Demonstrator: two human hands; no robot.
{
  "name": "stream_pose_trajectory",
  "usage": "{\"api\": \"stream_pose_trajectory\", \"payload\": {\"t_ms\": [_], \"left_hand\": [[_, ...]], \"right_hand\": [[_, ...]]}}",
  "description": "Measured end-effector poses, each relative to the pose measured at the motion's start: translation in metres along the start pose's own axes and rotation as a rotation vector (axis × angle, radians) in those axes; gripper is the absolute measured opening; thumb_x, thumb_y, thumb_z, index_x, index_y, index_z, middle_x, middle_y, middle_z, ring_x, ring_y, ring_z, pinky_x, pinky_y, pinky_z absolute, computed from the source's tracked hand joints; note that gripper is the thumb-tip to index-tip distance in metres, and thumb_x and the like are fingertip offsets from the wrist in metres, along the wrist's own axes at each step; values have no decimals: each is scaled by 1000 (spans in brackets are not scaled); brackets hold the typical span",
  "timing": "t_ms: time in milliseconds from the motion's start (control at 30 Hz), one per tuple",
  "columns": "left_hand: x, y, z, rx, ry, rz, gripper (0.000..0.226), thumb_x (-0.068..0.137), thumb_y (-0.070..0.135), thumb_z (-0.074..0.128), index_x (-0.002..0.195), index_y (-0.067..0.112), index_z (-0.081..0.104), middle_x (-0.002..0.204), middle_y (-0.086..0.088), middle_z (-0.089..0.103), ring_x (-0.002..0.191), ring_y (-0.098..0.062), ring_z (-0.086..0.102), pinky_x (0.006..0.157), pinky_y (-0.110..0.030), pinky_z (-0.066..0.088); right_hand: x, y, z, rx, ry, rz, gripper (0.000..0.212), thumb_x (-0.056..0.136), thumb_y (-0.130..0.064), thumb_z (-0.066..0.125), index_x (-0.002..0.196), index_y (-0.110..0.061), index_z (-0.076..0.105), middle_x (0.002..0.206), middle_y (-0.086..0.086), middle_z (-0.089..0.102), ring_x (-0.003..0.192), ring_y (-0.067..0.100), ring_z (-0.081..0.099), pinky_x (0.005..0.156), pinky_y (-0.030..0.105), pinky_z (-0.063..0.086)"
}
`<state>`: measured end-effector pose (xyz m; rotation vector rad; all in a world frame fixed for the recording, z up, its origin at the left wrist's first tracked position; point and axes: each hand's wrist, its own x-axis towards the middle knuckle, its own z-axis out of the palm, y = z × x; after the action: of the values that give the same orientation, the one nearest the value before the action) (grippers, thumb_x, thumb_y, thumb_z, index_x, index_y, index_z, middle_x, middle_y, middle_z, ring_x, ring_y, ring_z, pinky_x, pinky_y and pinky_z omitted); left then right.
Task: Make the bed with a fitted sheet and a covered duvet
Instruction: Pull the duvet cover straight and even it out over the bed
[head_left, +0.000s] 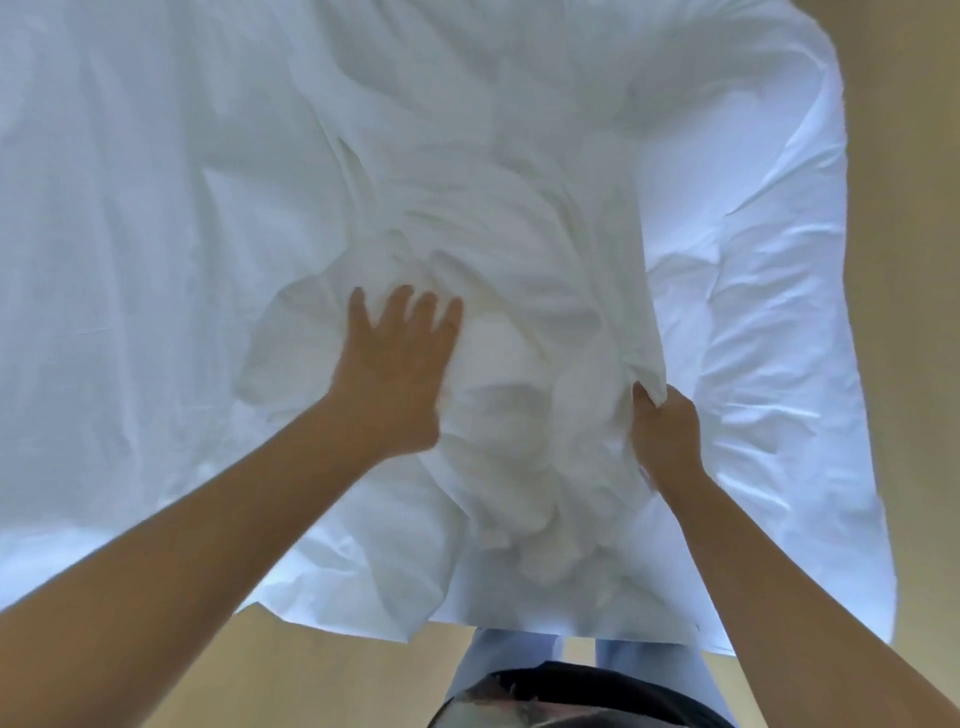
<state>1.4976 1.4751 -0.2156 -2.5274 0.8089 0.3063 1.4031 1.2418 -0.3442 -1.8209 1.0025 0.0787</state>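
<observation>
A thin white cloth (130, 234) — sheet or duvet cover, it cannot be told — lies spread wide and creased, its near edge hanging down in folds. Near that edge it heaps into 1 crumpled mound (519, 332), the left hand (395, 374) flat on it with fingers spread, and the cloth's right border is pinched in the right hand (665, 431). Right of that border a brighter, thicker white layer (753, 312) lies rumpled.
</observation>
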Motion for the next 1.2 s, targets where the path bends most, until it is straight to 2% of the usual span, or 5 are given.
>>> {"api": "stream_pose_trajectory", "payload": {"t_ms": [167,300,667,967,1200], "left_hand": [[23,72,13,192,-65,298,94,88,31,54,144,3,-15,149,-24,7,140,-37,9,109,-61,7],[65,66,20,221,-76,340,38,95,9,36,132,3,32,129,-16,39,116,-32,43,92,-40,37],[73,-107,-4,-137,187,8,47,77,13,65,122,11,54,108,-24,51,88,-44,56,66,-46,45],[48,-12,-20,139,-75,-177,65,85,25,49,140,2,23,142,-16,27,133,-37,24,108,-59,18],[58,158,-22,48,70,570,75,93,25,43,150,15,-5,157,-14,-1,144,-35,-3,108,-63,-4]], "right_hand": [[-16,-8,-1,358,-104,132,13,90,-25,58,84,-14,62,72,-3,63,68,15,60,58,25,47],[-39,11,5,511,-305,314,14,85,-30,67,88,-16,65,59,-11,68,48,2,62,40,13,41],[-23,26,-20,295,107,269,41,76,-32,72,55,-15,42,46,-3,29,45,16,26,40,23,22],[6,24,-23,396,19,316,20,86,-28,60,80,-12,50,66,6,32,60,18,30,52,29,25],[-13,35,-38,540,-120,326,21,90,-28,58,78,-12,66,71,-1,68,62,15,64,52,23,50]]}}
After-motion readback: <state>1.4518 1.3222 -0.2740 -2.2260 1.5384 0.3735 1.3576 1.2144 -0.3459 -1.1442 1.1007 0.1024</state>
